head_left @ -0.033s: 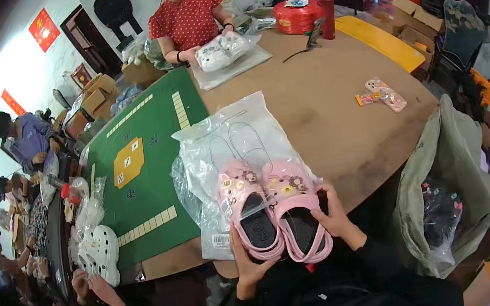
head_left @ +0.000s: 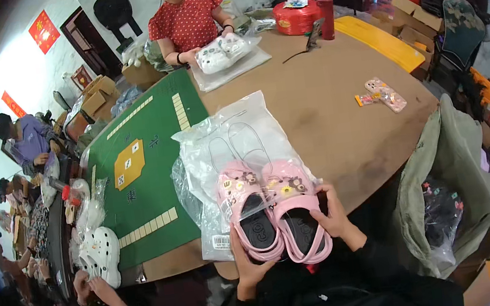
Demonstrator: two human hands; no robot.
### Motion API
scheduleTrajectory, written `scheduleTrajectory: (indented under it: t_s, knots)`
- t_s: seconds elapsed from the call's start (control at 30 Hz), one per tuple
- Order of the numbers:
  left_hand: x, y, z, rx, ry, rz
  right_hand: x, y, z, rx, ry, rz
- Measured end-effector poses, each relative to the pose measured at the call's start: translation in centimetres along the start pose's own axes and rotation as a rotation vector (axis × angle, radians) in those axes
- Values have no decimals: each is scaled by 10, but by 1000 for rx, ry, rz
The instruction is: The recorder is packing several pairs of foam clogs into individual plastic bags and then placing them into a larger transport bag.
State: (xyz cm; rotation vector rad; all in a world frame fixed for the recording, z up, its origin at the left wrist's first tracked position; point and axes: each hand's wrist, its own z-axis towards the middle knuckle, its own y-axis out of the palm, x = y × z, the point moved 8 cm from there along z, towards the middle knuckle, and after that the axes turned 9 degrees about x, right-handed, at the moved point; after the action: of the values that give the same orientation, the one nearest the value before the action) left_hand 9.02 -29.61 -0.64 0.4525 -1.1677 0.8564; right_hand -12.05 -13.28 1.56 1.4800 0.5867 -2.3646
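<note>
A pair of pink clogs [head_left: 295, 207] with charms on the toes and dark insoles lies side by side, toes pointing away from me. Their fronts are inside a clear plastic bag [head_left: 242, 130]; the heels and straps stick out at its near end. My left hand [head_left: 253, 268] holds the left clog along its outer side near the heel. On the other side, my right hand [head_left: 335, 218] grips the right clog, thumb on its upper edge and fingers mostly hidden beyond it. The bag lies flat on the table, partly over the green mat.
A green mat [head_left: 166, 163] with a printed tile-game pattern covers the table's left. A phone [head_left: 387, 96] lies at right, above an open sack [head_left: 415, 174] beside the table. Across, a person in red holds white clogs [head_left: 223, 54]; at lower left, another person's hands work on a white clog [head_left: 101, 258].
</note>
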Motion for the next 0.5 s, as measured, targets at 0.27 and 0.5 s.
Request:
scheduleTrajectory:
  t_s: [0.27,0.5]
  knots:
    - [-11,-17,-7,142,33,106,-15,14,10,-80,-24,-11]
    - [-3,-12,-5,123,-56,11,13,7,-6,-401,180,219]
